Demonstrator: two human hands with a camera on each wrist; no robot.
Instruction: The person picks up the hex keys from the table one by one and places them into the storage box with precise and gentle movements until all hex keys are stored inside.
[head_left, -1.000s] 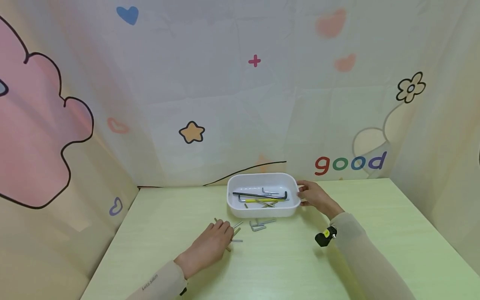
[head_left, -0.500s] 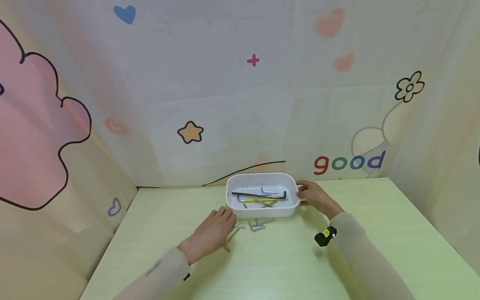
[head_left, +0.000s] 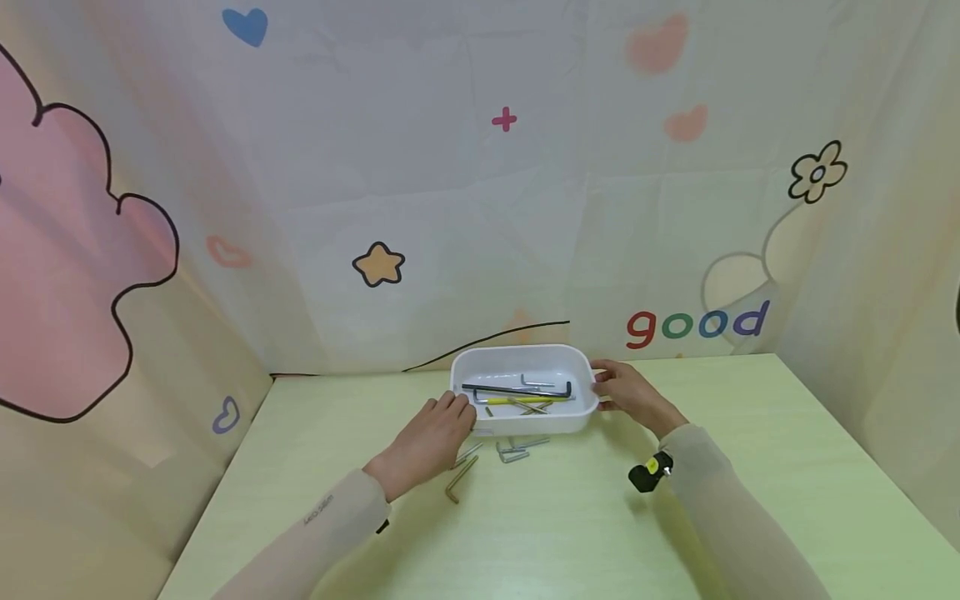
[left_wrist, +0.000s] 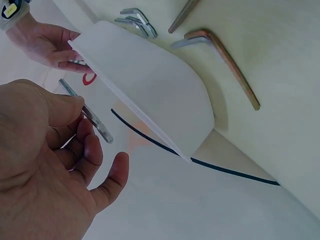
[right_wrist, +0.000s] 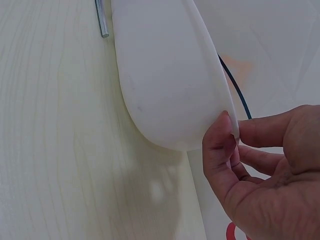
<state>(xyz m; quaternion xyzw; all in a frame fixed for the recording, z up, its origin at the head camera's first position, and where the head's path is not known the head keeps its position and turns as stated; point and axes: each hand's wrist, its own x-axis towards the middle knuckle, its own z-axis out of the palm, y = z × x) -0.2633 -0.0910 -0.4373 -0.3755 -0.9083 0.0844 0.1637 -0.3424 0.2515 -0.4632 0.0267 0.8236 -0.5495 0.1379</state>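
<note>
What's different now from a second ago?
The left hand moved forward and rightward from the loose hex keys to the near-left corner of the white tray, now pinching a silver rod. The right hand and the tray it grips stayed put.

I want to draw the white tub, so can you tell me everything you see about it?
The white tub is a smooth, open-topped oblong with rounded corners and a thin rim; it looks like plastic. It sits upright on the pale table, near the back edge, in front of the printed cloth. Inside lie a long black bent rod, a partly yellow one, and some smaller silver and brass-coloured ones. The right hand pinches its right end. The left hand is close to its near left corner.
</note>
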